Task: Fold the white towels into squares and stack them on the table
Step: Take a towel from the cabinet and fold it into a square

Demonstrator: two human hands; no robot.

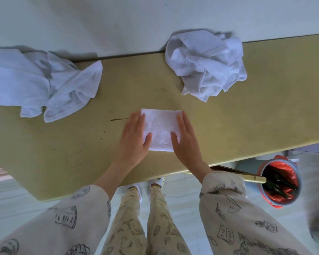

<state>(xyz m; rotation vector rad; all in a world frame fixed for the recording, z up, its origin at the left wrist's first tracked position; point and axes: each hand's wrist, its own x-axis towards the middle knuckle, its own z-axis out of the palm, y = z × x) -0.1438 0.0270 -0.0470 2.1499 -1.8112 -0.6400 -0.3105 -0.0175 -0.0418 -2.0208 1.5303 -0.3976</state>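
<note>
We've got the folded towel [160, 128] mid-table [265, 107], long axis 12–6, left hand [134, 134] flat on its 9 o'clock edge & right hand [185, 137] flat on 3, fingers straight, gripping nothing, both equally near.

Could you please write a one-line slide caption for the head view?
Both hands, left and right, press a folded towel flat between two crumpled towel piles.

no readable text, labels, brands, numbers or signs anywhere, only sketch-like drawings on clothing
</note>
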